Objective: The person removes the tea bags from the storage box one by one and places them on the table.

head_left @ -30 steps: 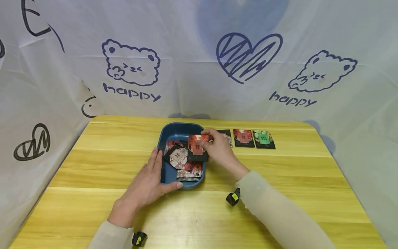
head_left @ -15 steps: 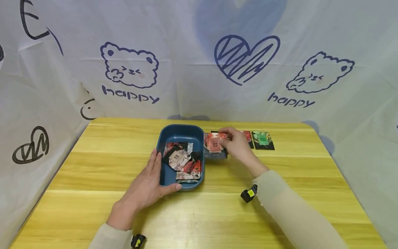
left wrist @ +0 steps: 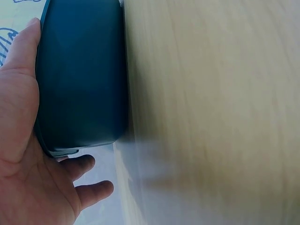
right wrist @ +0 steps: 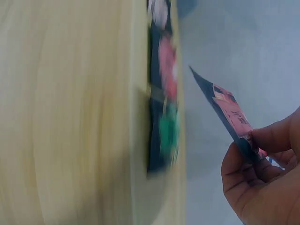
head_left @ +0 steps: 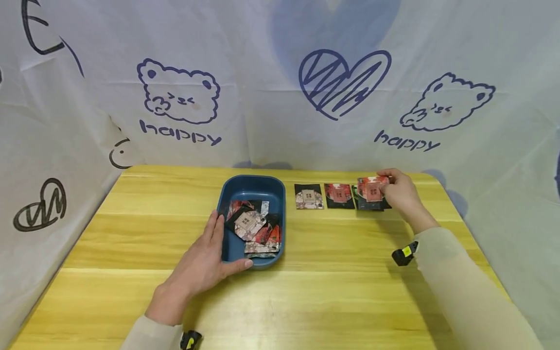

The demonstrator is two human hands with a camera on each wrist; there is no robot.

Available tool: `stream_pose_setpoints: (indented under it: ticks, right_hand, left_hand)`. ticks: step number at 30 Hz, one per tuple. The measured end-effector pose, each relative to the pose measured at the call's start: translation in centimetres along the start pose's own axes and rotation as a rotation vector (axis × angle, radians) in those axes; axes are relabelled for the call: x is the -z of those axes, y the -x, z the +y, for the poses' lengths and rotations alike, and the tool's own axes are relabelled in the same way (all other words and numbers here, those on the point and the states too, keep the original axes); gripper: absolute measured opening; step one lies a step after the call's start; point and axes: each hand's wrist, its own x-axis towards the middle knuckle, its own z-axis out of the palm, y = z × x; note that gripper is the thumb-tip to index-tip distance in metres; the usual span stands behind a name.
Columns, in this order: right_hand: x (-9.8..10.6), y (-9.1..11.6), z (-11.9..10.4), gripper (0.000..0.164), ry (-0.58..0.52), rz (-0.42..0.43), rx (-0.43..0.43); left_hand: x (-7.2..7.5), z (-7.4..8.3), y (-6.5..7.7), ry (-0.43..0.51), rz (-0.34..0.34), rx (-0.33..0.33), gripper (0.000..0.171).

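Observation:
My right hand point(head_left: 400, 193) pinches a flat black-and-red sachet point(head_left: 372, 190) between thumb and fingers at its edge. In the right wrist view the sachet point(right wrist: 233, 115) is held raised and tilted, apart from the table. It mostly hides a green-labelled sachet point(head_left: 355, 194) in the head view; that green sachet point(right wrist: 168, 133) shows blurred in the right wrist view. My left hand point(head_left: 197, 265) rests against the near left corner of a blue plastic box point(head_left: 253, 183), its fingers fairly straight along the side and thumb at the front. Several mixed sachets point(head_left: 250, 223) lie overlapping inside.
A pale floral sachet point(head_left: 308, 197) and a red sachet point(head_left: 339, 196) lie in a row to the right of the box, near the back edge of the wooden table point(head_left: 280, 306). A white printed cloth point(head_left: 258, 107) hangs behind.
My right hand has lifted the red sachet out of the box and carried it rightward, over the row, to above the green one. My left hand stays at the box.

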Motion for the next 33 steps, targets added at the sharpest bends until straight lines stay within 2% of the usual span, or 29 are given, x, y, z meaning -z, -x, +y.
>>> stream_pose_setpoints:
  ticks: [4,7,11,24,33]
  right_hand:
    - [2.2,-0.9,2.6,0.054,0.091,0.016,-0.042]
    - [3.3,-1.7,4.2,0.055,0.103,0.013,-0.076]
    - [4.0,-2.7,5.8,0.058,0.120,0.012,-0.079]
    - [2.3,-4.0,8.3,0.059,0.380,-0.001,-0.010]
    - [2.1,-4.5,8.8,0.058,0.464,0.022,0.018]
  left_hand:
    - [0.0,-0.2,0.2,-0.002,0.000,0.003,0.132]
    - [0.3,-0.3,0.3,-0.002,0.001,0.006,0.132]
    - [0.5,-0.4,0.3,0.000,0.002,0.006,0.132]
    - [-0.2,-0.5,0.2,0.009,-0.009,0.010,0.134]
    - [-0.3,-0.4,0.1,0.006,0.005,0.005,0.135]
